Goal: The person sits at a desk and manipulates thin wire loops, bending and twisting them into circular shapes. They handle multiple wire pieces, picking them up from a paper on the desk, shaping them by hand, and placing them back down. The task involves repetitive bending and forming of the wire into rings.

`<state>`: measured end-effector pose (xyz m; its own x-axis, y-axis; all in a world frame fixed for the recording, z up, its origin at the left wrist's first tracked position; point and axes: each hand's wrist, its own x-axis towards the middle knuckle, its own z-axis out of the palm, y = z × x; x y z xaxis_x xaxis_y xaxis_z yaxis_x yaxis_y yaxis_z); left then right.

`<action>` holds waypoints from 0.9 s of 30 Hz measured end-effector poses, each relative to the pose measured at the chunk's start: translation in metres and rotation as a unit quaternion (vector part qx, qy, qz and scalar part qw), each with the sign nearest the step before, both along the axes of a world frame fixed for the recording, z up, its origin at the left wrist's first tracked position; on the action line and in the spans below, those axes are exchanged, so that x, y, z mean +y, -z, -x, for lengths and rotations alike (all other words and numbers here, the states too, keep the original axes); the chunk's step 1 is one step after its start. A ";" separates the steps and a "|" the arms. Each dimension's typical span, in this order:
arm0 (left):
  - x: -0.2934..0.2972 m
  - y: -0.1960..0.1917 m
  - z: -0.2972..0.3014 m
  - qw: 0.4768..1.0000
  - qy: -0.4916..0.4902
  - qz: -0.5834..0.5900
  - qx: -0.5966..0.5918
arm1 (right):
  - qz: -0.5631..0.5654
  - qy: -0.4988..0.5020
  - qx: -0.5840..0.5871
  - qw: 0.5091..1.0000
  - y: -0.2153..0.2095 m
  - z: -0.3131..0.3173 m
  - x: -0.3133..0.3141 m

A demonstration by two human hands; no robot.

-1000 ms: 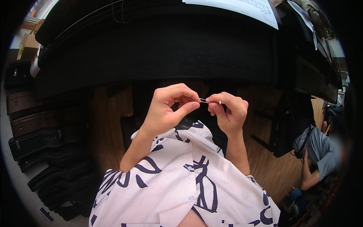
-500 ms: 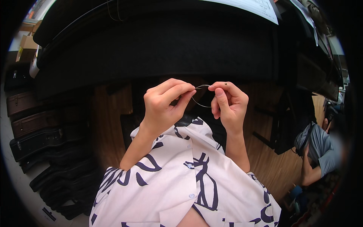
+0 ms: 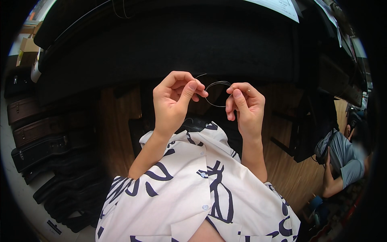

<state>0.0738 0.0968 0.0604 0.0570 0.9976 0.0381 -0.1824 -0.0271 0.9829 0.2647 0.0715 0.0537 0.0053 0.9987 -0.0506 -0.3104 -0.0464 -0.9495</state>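
Observation:
Between my hands, above my lap, is a thin metal string (image 3: 218, 82) wound into a small loose coil, much like an instrument string. My right hand (image 3: 248, 103) pinches the right side of the coil between thumb and curled fingers. A tiny bright speck shows at its index finger. My left hand (image 3: 173, 99) is closed at the coil's left side, its thumb against the bent fingers. One free end of the string sticks up past the left fingertips. How firmly the left fingers grip it is partly hidden.
A black-covered table or bench (image 3: 181, 44) lies ahead, with white printed sheets (image 3: 278, 7) at its far right. Dark instrument cases (image 3: 38, 127) line the left side. At the right a person in grey (image 3: 342, 155) sits near a black stand (image 3: 296, 137) on the wooden floor.
My left hand has shifted up and slightly left, its fingers curling from a straight pinch. The coil now shows wider between the hands, and a free end stands up by the left fingers.

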 end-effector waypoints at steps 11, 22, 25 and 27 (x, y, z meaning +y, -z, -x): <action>0.005 0.007 0.008 0.959 0.240 0.134 -0.069 | -0.010 -0.025 -0.035 0.999 0.004 -0.001 0.000; 0.009 0.010 0.014 0.954 0.279 0.088 -0.068 | 0.030 -0.006 -0.019 0.999 0.010 -0.005 0.001; 0.005 0.005 0.009 0.964 0.248 0.079 -0.050 | 0.039 0.024 -0.012 0.999 0.013 -0.007 0.001; 0.003 0.004 0.004 0.972 0.221 0.064 -0.045 | 0.046 0.037 -0.004 0.998 0.012 -0.008 0.002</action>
<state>0.0696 0.0996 0.0567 0.4842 0.8729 -0.0603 -0.2333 0.1952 0.9526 0.2729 0.0736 0.0421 0.0793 0.9868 -0.1411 -0.3078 -0.1104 -0.9450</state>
